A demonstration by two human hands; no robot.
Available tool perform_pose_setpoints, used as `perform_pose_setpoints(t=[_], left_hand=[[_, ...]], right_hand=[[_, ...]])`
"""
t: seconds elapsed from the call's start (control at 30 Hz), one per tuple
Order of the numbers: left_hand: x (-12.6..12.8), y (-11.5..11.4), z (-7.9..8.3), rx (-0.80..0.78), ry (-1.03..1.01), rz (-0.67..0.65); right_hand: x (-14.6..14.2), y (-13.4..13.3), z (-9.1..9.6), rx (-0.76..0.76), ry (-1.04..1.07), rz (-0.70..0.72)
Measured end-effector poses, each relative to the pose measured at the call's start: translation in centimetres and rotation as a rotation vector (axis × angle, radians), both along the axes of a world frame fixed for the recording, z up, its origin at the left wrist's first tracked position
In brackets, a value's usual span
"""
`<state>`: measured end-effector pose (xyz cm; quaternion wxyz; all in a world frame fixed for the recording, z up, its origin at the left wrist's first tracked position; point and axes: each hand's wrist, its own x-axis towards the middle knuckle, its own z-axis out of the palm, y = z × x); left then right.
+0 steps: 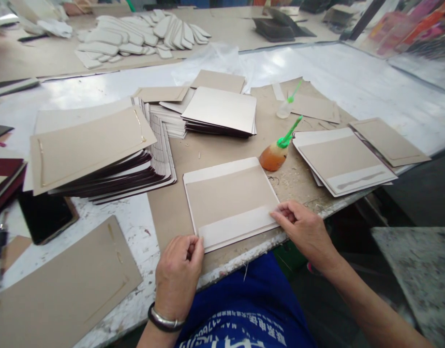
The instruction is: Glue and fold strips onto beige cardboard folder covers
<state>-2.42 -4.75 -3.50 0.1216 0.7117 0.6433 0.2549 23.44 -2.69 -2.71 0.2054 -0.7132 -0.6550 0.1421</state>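
Observation:
In front of me lies a flat panel (pixel 226 193), beige in the middle with pale bands along its far and near sides. My left hand (pixel 181 270), wearing a dark and silver bracelet, has its fingers curled at the panel's near left corner. At the near right corner, my right hand (pixel 304 229) pinches the end of the pale strip (pixel 237 224) along the panel's near side. Just beyond the panel stands a squeeze bottle (pixel 274 155) of orange-brown liquid with a green nozzle.
A tall stack of boards (pixel 95 145) is on the left, above a dark phone (pixel 46 215). More panels (pixel 348 159) lie at the right edge. Behind are white boards (pixel 222 108), a clear bottle (pixel 285 107) and a heap of pale pieces (pixel 135 36).

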Motion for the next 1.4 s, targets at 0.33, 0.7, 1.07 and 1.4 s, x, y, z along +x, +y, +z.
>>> perform_pose_setpoints(t=[0.33,0.7,1.07,1.4], left_hand=[[-0.1,-0.1,-0.2,0.044,0.035,-0.029],[-0.3,-0.4,0.4,-0.088,-0.139,0.099],[-1.4,-2.1,-0.2,0.207,0.204,-0.364],[-2.2,-1.8,-2.7,0.345,0.266,-0.516]], right_hand=[[0.1,-0.1,-0.4,-0.005,-0.008,0.004],[0.2,0.0,-0.8,0.017,-0.037,0.008],[0.3,0.0,-1.1,0.028,-0.027,0.01],[-0.2,0.3,0.4,-0.096,-0.041,0.003]])
